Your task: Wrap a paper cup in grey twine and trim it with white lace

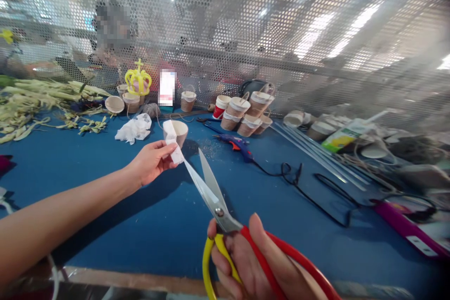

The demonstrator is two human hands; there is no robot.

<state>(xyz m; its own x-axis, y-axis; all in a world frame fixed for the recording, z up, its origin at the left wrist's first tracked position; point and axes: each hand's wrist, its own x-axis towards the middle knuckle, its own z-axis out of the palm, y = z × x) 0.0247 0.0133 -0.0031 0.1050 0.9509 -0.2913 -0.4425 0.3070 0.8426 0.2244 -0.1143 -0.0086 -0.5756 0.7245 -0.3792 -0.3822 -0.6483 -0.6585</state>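
Left hand [151, 163] pinches white strip [175, 146]; right hand [253, 262] grips open scissors [211, 187]. Paper cup [178, 132] behind looks empty. Green-yellow bottle [342, 137] label unreadable.

Two bare hands, no gloves, no rings, no watch. Left hand [151, 161] on a long bare forearm, uncovered from wrist to the frame's left edge, no sleeve in view. Right hand [251, 262] seen only in part at the bottom edge: thumb and curled fingers, short plain nails, no polish. Wrist and arm behind it cut off by the frame. No bracelets, bands or markings anywhere visible.
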